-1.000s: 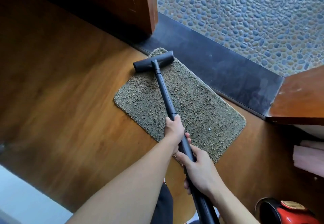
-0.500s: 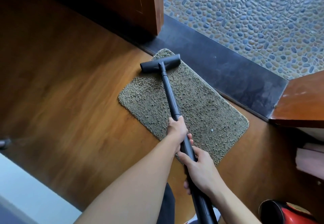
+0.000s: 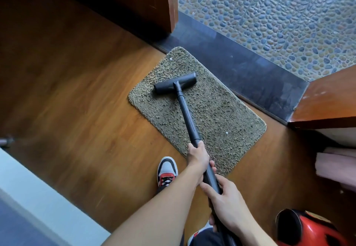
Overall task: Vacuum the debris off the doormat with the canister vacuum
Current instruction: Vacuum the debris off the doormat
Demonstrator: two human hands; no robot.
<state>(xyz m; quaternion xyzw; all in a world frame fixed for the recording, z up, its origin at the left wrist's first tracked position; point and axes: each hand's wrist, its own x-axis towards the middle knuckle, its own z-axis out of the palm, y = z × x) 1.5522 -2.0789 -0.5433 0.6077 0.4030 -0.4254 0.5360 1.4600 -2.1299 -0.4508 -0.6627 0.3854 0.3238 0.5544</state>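
A shaggy olive-brown doormat (image 3: pixel 217 114) lies on the wooden floor beside a dark threshold. The black floor nozzle (image 3: pixel 174 85) of the vacuum rests on the mat's far-left part, joined to a long black wand (image 3: pixel 187 116). My left hand (image 3: pixel 198 156) grips the wand near the mat's near edge. My right hand (image 3: pixel 227 201) grips it lower down. A small white speck (image 3: pixel 227 133) lies on the mat right of the wand, another white speck (image 3: pixel 170 59) at the far corner. The red and black canister (image 3: pixel 306 228) sits at the bottom right.
A dark stone threshold (image 3: pixel 250 72) borders a pebble floor (image 3: pixel 279 18) beyond. A wooden door edge (image 3: pixel 171 3) stands at the top, a wooden panel (image 3: pixel 327 101) at the right. My sneaker (image 3: pixel 167 170) stands on the wooden floor (image 3: pixel 77 91) left of the wand.
The nozzle has come back from the mat's far corner toward me, uncovering a white speck there. The camera view shifted and my shoe is now in sight.
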